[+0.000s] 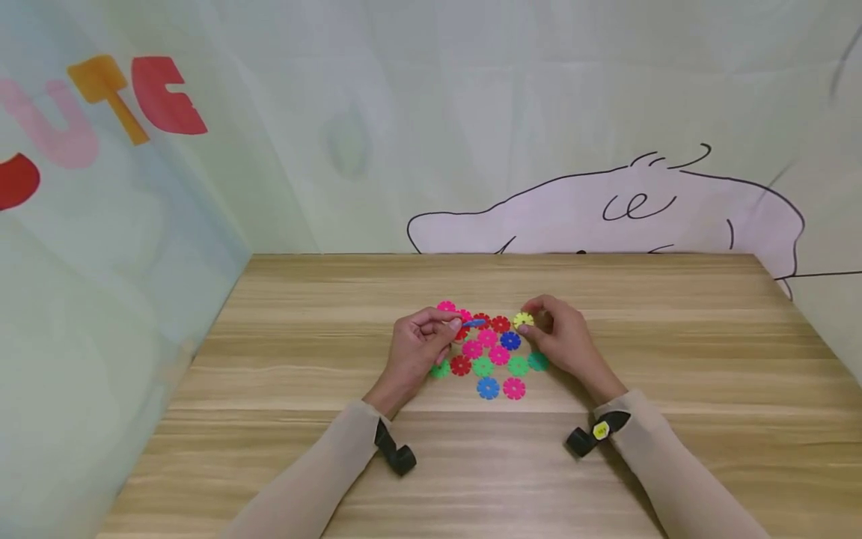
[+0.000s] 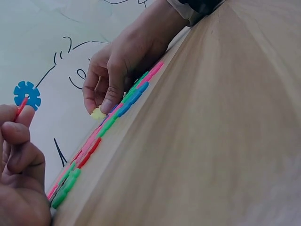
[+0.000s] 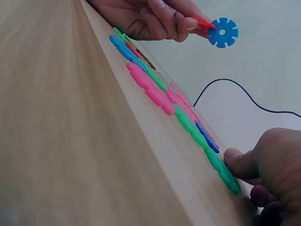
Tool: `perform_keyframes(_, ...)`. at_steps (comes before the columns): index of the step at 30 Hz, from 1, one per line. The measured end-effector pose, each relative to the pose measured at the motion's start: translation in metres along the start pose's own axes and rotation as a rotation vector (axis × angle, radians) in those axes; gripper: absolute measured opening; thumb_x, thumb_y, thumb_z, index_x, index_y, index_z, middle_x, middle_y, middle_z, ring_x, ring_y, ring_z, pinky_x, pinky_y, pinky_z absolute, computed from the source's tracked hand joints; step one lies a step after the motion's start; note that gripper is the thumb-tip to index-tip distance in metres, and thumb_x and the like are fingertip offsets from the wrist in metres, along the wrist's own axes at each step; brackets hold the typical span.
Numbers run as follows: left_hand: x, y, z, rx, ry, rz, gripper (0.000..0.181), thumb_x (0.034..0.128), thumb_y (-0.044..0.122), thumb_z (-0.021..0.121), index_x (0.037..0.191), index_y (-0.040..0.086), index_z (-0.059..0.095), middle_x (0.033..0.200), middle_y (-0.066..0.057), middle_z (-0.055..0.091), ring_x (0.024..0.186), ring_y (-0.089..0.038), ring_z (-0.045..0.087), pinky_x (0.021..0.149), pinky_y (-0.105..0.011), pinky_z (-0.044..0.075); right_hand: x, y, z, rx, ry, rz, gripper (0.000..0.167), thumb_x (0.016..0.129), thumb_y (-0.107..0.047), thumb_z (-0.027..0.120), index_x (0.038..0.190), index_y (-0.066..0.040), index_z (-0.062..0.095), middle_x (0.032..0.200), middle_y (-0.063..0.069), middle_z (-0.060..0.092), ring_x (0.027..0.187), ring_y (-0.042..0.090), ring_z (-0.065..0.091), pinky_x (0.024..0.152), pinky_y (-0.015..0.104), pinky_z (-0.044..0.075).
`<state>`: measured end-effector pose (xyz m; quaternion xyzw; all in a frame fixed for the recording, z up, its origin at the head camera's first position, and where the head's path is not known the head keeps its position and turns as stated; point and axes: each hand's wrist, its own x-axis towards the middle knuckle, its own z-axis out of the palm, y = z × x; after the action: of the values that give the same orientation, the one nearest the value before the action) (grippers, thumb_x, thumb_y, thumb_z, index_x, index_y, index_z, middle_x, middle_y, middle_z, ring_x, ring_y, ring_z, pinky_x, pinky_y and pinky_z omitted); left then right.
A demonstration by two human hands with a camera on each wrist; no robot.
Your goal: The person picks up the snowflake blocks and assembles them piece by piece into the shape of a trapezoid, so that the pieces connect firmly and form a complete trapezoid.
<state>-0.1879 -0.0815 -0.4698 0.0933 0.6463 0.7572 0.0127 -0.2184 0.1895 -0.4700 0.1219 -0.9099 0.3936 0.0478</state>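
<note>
My left hand (image 1: pixel 417 348) is raised a little over the table and pinches a red notched disc (image 3: pixel 202 24) between thumb and fingers. A blue notched disc (image 3: pixel 229 35) is slotted crosswise into that red one and sticks out past the fingertips. On the right, my right hand (image 1: pixel 569 340) pinches a yellow notched disc (image 1: pixel 523 320) at the upper right edge of the group of discs. In the right wrist view the thumb mostly hides the yellow disc. Between and below the hands lie several flat discs, including a dark blue one (image 1: pixel 510 341) and a pink one (image 1: pixel 487 339).
The discs lie on a wood-grain table (image 1: pixel 303 337). Nearest the body are a light blue disc (image 1: pixel 488 388) and a pink one. Green discs (image 1: pixel 483 367) form a row above these. Behind the table hangs a pale printed cloth (image 1: pixel 404 112) with a line drawing.
</note>
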Motion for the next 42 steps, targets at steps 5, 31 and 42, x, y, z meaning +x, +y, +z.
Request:
perform_keyframes(5,-0.001,0.000,0.000,0.011,0.002,-0.004,0.022,0.1028,0.009,0.072,0.117,-0.008,0.073,0.074,-0.003,0.071,0.049,-0.008,0.050,0.048,-0.017,0.039,-0.003,0.002,0.001,0.101,0.071,-0.029,0.019,0.099,-0.012,0.078,0.117,-0.005,0.075,0.087,0.010,0.072,0.078,0.019,0.059,0.069,0.021,0.048)
perform_keyframes(31,0.000,-0.002,0.001,0.135,-0.081,0.038,0.015,0.1013,0.013,0.075,0.112,0.002,0.076,0.069,0.005,0.067,0.050,-0.007,0.050,0.050,-0.017,0.040,-0.020,-0.025,0.018,0.714,-0.003,-0.057,0.019,0.102,-0.005,0.072,0.112,0.011,0.072,0.077,0.005,0.073,0.058,0.009,0.056,0.056,0.020,0.053)
perform_keyframes(42,0.000,-0.002,0.001,0.148,-0.103,0.059,0.013,0.1006,0.009,0.075,0.110,0.001,0.075,0.069,0.006,0.067,0.049,-0.006,0.051,0.048,-0.018,0.041,-0.023,-0.032,0.021,0.758,0.038,-0.080,0.018,0.101,0.000,0.070,0.113,0.014,0.070,0.076,0.002,0.073,0.058,0.007,0.055,0.055,0.018,0.052)
